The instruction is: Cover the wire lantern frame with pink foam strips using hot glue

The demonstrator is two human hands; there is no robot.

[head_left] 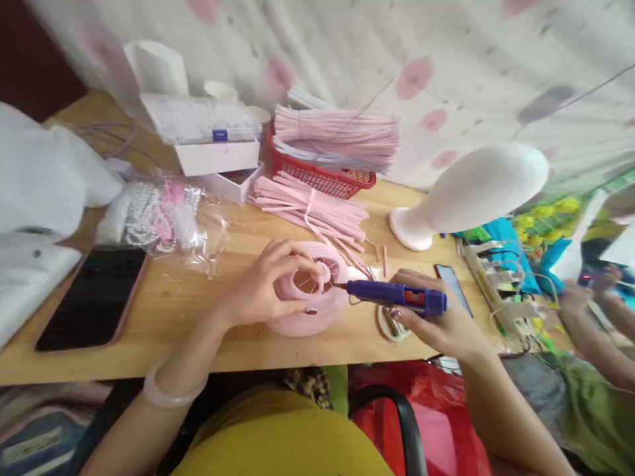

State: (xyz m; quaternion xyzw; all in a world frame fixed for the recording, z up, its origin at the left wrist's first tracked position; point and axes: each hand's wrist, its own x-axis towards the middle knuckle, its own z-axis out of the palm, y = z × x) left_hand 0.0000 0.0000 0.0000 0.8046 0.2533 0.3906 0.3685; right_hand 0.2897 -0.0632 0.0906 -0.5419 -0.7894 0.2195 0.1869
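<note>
A round pink form wound with ribbon-like strips (302, 322), with a wire-spoked opening, rests on the wooden table in front of me. My left hand (270, 281) grips its rim, thumb on the near side and fingers reaching over the opening. In my right hand (436, 317) is a blue glue gun (391, 294), held level, its nozzle pointing left at the small pink centre of the form. Whether the nozzle touches it I cannot tell. Scissors (394, 324) with pale handles lie under the glue gun, partly hidden.
Pink strips (317, 208) lie behind the form, before a red basket (317, 178) of bundled strips. A white stand (417, 228) rises at right, near a phone (454, 287). At left are a large black phone (94, 297) and bagged beads (159, 215). Another person's hands (578, 301) show far right.
</note>
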